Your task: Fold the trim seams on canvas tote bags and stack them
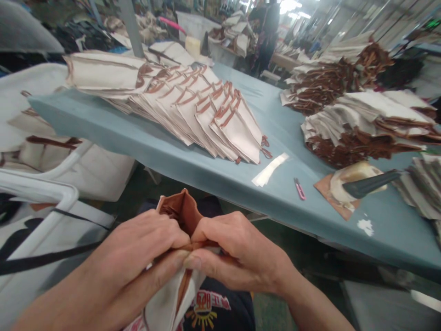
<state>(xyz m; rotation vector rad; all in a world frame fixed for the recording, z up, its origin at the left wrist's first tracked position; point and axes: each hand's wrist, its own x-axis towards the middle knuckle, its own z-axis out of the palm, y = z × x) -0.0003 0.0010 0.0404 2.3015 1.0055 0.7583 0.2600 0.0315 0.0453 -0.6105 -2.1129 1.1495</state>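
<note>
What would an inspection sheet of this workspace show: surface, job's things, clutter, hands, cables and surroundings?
Surface: blue-green table, bearing stacks and loose items.
Job's things: white pouch with brown lining, held in front of the table; overlapping pouches lie on it.
Clutter: white strip, pink cutter, white scraps, dark handle across a pale container.
Hands: left hand and right hand pinch the white pouch, thumbs close together.
Cables: nothing seen for certain; black straps at left.
Surroundings: white bins at left; overhead lights.
</note>
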